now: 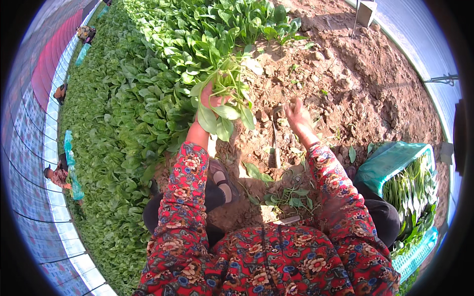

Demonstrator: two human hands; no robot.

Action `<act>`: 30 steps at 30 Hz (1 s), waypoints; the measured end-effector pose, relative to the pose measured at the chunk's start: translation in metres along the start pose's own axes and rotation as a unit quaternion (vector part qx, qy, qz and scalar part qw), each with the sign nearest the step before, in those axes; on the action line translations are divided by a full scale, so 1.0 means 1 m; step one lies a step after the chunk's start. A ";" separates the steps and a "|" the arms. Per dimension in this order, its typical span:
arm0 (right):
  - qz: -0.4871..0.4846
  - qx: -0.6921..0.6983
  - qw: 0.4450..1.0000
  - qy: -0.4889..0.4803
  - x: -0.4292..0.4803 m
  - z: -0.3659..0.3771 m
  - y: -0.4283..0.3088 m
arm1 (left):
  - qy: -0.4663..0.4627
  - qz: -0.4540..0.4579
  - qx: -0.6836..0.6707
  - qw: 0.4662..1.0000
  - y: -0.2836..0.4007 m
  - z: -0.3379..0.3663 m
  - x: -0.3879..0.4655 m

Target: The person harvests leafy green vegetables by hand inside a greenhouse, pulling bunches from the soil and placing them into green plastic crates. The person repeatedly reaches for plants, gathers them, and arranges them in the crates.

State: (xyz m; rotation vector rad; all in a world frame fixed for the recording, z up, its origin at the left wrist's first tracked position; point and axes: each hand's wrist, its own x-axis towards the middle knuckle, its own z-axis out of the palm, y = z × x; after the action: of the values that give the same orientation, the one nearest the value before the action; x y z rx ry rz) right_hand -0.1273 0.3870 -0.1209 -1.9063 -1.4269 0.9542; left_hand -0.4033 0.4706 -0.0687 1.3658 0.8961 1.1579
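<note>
My left hand (pixel 211 98) grips a bunch of leafy greens (pixel 227 87) that look like spinach, stems up and leaves hanging over the fingers. To its right, my right hand (pixel 298 115) is low over the soil with its fingers bent inward. Whether anything sits between those fingers is hidden. Close by its fingertips is the metal head of a small hand hoe or sickle (pixel 275 133), whose pale handle points toward me. Loose leaves (pixel 292 198) lie on the ground between my legs.
A dense bed of the greens (pixel 122 111) spreads leftward and ahead. Cloddy bare soil (pixel 344 85) lies at right. Beside my right knee, a teal plastic crate (pixel 414 264) with a teal sheet (pixel 389 162) holds cut greens (pixel 411 199). Another person (pixel 58 177) works at far left.
</note>
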 end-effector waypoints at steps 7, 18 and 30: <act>-0.258 0.025 0.966 0.012 -0.029 -0.111 -0.149 | -0.089 0.000 -0.112 0.990 0.059 0.020 -0.013; -0.177 0.179 0.965 -0.080 -0.144 -0.146 -0.173 | -0.203 -0.079 -0.055 0.974 0.149 0.082 -0.073; -0.170 0.185 0.928 -0.274 -0.159 -0.189 -0.162 | -0.132 -0.064 -0.009 0.989 0.139 0.108 -0.086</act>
State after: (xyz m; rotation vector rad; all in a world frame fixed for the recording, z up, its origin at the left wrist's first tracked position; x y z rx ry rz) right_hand -0.0924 0.2732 0.1493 -1.1114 -1.6580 1.5231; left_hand -0.3324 0.3419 0.0608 1.3882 0.7680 0.8623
